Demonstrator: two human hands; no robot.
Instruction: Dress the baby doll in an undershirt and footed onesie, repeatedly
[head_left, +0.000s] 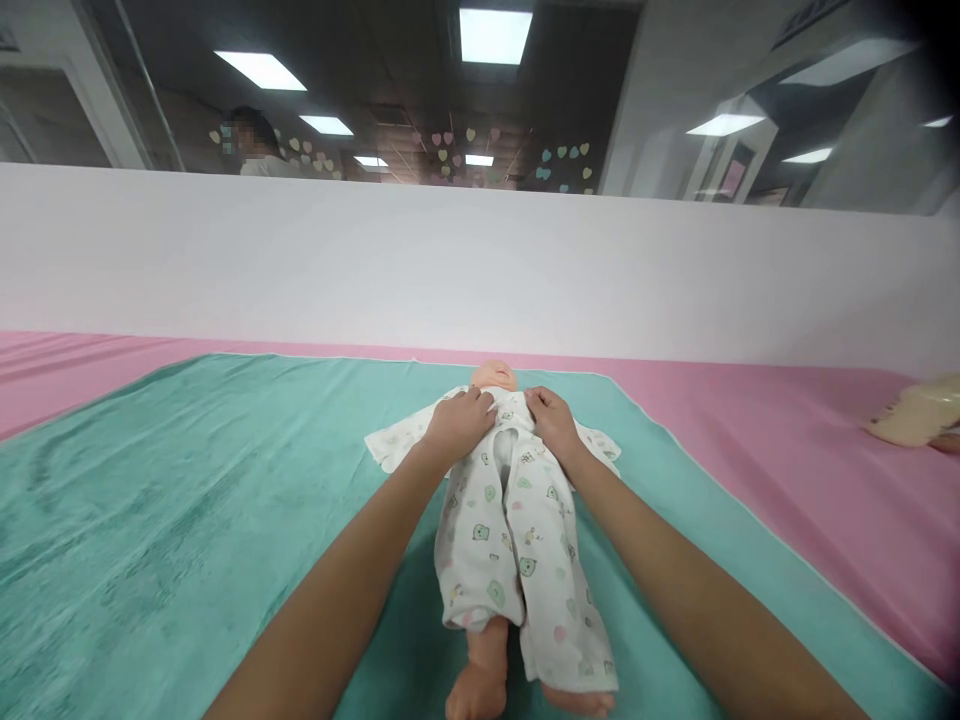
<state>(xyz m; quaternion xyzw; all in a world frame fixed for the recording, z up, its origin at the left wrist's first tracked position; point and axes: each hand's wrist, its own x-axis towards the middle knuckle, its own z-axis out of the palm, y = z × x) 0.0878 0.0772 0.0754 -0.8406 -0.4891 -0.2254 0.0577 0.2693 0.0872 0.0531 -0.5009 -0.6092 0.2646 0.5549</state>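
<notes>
A baby doll (495, 377) lies on its back on a teal towel (187, 500), head away from me, bare feet (480, 680) toward me. It wears a white printed garment (517, 540) with small animal figures. My left hand (457, 425) rests on the doll's chest at the left of the garment's front opening, fingers curled onto the cloth. My right hand (551, 418) is on the right side of the opening, fingers pinched on the cloth near the collar.
The towel lies on a pink sheet (787, 450) over a wide surface. A low white wall (480, 270) runs behind it. A beige object (915, 415) sits at the right edge. A person (255, 145) stands beyond the glass at the back left.
</notes>
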